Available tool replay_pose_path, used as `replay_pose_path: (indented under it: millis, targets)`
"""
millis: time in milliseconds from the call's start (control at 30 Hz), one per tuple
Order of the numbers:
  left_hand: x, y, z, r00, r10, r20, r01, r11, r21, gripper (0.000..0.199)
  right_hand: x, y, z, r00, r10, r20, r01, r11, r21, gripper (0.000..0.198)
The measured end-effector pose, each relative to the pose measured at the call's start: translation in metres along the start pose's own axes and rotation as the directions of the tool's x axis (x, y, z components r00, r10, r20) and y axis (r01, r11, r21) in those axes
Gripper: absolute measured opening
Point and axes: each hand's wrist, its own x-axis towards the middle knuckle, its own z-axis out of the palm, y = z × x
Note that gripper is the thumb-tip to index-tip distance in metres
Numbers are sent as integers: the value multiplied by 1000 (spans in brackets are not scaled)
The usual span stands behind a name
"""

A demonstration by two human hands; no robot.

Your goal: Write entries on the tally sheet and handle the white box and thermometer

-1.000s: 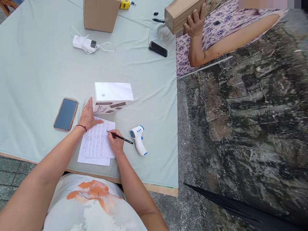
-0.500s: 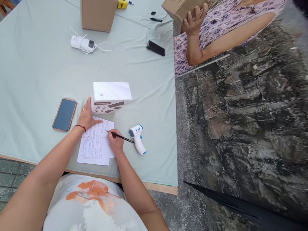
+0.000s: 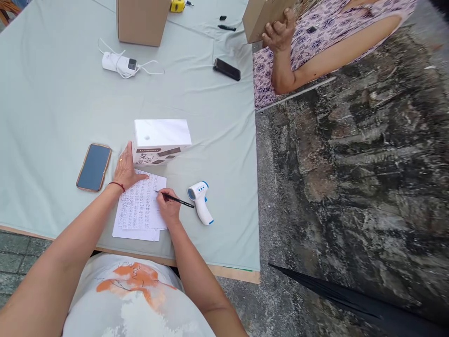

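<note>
Pen (image 3: 176, 200): pinched in right hand (image 3: 169, 208); hold softly.
Left hand (image 3: 125, 171): spread wide, gripping nothing, next to white box (image 3: 162, 132); press thumb down.
Printed papers (image 3: 142, 208): flat on cloth (image 3: 228, 164), under pen tip.

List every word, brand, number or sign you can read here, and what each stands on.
"NutriMotion": brown band on the white box.
"Super", then probably "Meal": same box, below the band.
Too small to read: rows on the papers, marking on the black writing tool, marks on the thermometer.
Unclear: scrawl on the shirt.
</note>
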Motion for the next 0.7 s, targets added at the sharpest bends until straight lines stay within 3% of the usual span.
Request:
replay_pose_path:
  millis: [700]
  targets:
    - [0, 5, -2, 1000, -19, 13, 19, 999, 29, 151, -1, 1, 1, 998, 50, -25, -49, 998, 35, 13]
